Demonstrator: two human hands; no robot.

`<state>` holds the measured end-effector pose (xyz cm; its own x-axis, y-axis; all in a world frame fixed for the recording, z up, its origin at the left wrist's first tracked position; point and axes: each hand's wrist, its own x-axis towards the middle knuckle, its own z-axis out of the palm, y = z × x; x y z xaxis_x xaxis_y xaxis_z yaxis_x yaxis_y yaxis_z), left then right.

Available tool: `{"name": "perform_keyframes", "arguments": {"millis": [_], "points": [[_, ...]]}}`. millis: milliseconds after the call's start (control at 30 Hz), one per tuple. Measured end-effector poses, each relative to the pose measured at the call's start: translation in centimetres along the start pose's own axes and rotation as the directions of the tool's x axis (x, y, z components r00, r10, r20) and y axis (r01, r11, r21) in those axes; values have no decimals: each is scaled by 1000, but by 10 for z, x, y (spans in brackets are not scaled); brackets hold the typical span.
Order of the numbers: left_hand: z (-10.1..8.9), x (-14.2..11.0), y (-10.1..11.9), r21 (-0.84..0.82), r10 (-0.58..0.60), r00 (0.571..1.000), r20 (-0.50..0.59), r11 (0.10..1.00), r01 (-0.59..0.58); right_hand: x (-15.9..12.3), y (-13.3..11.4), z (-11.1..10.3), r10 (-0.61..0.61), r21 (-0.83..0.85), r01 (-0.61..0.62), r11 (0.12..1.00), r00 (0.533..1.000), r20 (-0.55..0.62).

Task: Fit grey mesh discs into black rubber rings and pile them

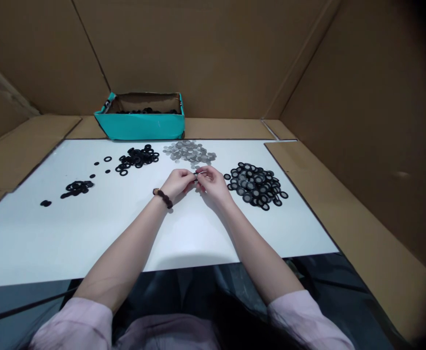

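Note:
My left hand (178, 183) and my right hand (213, 183) meet at the middle of the white board (89, 233), fingertips pinched together on one small black ring (196, 176) held between them. A beaded bracelet (164, 198) sits on my left wrist. Just beyond the hands lies a heap of grey mesh discs (189, 151). Right of my right hand is a pile of black rings with mesh inside (257, 185). A pile of plain black rings (138, 158) lies to the far left of my hands.
A teal box (142, 125) holding black parts stands at the back. Smaller clusters of black rings (77, 187) and a few loose ones lie on the left. Brown cardboard walls (362, 97) enclose the workplace on three sides.

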<state>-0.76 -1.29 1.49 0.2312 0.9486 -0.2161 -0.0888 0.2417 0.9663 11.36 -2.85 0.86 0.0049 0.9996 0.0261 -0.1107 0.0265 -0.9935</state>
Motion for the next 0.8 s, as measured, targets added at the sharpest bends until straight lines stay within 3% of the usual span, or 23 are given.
{"name": "perform_keyframes", "arguments": {"millis": [200, 300, 400, 633, 800], "points": [[7, 1, 1, -41, 39, 997, -66, 998, -42, 2, 4, 2, 12, 34, -11, 999, 999, -31], [10, 0, 3, 40, 63, 986, -153, 998, -58, 0, 1, 2, 9, 37, -5, 999, 995, -97], [11, -1, 3, 75, 97, 980, -173, 994, -85, -1, -1, 3, 3, 48, 2, 999, 994, -114], [0, 5, -5, -11, 100, 992, -82, 995, -101, -1, 3, 4, 39, 76, -41, 996, 999, 31], [-3, 3, -6, 17, 47, 992, 116, 999, -49, 2, -2, -2, 55, 18, -56, 998, 997, 51]]}}
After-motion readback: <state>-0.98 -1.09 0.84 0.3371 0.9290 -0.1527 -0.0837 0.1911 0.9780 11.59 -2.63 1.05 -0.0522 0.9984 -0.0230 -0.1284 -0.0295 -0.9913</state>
